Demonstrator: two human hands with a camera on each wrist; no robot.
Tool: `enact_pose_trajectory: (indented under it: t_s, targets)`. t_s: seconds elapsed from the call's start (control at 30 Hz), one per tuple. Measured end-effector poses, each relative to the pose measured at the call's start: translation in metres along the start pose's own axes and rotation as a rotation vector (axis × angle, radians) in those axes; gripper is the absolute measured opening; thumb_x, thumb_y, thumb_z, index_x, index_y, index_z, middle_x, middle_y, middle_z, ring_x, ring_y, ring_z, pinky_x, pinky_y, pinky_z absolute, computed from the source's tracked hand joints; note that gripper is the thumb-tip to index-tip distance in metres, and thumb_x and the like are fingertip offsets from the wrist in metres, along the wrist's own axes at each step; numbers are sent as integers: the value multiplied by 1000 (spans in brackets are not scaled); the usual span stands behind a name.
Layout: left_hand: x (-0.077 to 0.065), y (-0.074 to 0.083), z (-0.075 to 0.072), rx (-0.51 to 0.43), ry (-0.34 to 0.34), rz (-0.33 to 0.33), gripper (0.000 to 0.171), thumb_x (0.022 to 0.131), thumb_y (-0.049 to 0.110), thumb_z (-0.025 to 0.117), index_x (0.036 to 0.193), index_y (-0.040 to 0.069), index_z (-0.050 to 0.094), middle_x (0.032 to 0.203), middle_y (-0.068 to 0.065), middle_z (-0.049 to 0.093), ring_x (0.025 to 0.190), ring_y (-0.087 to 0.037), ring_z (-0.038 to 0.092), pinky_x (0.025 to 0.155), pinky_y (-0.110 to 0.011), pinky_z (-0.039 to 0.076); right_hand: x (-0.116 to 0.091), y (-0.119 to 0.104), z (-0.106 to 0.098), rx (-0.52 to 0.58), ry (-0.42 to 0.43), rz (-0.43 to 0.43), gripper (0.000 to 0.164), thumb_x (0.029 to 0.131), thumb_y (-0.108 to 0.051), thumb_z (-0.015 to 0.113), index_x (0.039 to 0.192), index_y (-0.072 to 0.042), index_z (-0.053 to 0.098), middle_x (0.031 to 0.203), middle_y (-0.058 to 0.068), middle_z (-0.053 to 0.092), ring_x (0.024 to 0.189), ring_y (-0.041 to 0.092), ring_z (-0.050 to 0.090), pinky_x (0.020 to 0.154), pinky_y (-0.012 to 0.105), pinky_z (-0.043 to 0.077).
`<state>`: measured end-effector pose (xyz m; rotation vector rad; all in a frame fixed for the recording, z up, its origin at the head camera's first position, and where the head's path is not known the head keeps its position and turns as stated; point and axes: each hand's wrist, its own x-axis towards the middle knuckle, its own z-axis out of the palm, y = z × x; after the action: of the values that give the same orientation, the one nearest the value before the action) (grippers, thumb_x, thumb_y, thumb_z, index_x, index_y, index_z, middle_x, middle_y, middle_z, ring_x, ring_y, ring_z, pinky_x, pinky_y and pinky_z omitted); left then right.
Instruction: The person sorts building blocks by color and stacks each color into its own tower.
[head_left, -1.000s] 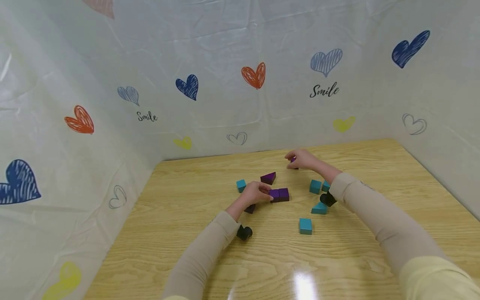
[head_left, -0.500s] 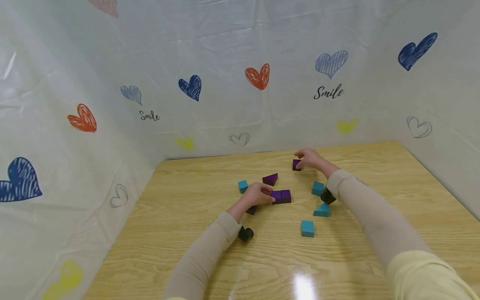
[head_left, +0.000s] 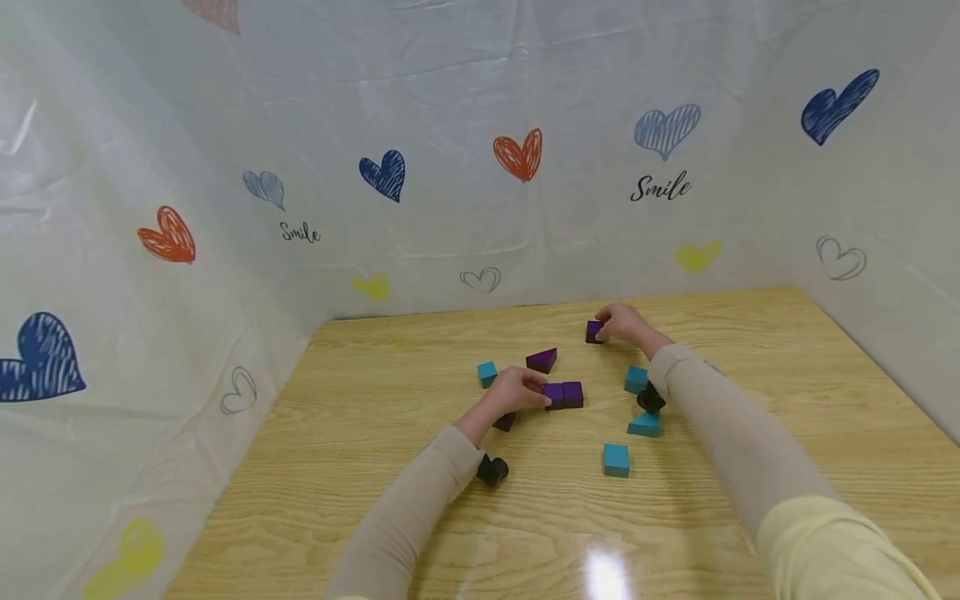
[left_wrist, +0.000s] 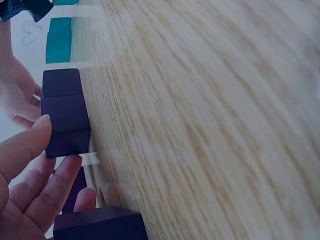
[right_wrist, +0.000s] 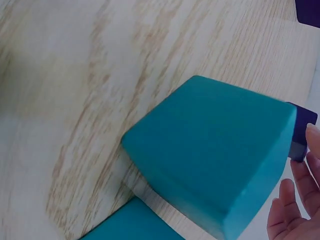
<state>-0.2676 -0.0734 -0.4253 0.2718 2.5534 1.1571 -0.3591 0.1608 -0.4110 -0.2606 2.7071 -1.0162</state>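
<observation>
Two purple cubes stand side by side mid-table. My left hand [head_left: 516,388] pinches the left cube [head_left: 553,395] between thumb and fingers; the right cube [head_left: 573,394] lies against it. Farther back, my right hand [head_left: 624,323] holds another purple cube [head_left: 595,332] from its right side. In the right wrist view that cube [right_wrist: 302,132] sits at the thumb and fingertips, partly behind a large-looking teal block [right_wrist: 210,150]. A purple triangular block [head_left: 542,360] lies behind the pair. Under the left wrist is a dark purple block [head_left: 505,422], partly hidden.
Teal blocks lie around: a cube [head_left: 487,374] left of the pair, another [head_left: 636,379] by the right wrist, a triangular one [head_left: 645,425] and a square one [head_left: 617,460] nearer. A white heart-printed sheet [head_left: 435,242] borders the wooden table [head_left: 300,500].
My right hand has shifted right around its purple cube, so more of the cube shows. The left hand stays on its cube; the head view has shifted slightly.
</observation>
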Motion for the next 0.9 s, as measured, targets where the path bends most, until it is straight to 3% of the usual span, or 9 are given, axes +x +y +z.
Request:
enact_pose_trajectory:
  t_s: [0.37,0.9]
  targets:
    - [-2,-1,2,-6,8,2,32,77,15,74,107,6,66,95,-4,65,81,-13,58,69,-24,47,-1,2,1,26,-1,54,46,86,-3,60,126,13,45,126,31,45,113,41,46,95,45,40]
    - [0,-1,1,23,2,17,33,78,16,73,109,6,66,97,-4,64,83,-14,57,72,-25,47,-2,4,1,6,31,31,42,84,-2,61,122,12,50,121,30,49,106,38,49,90,44,42]
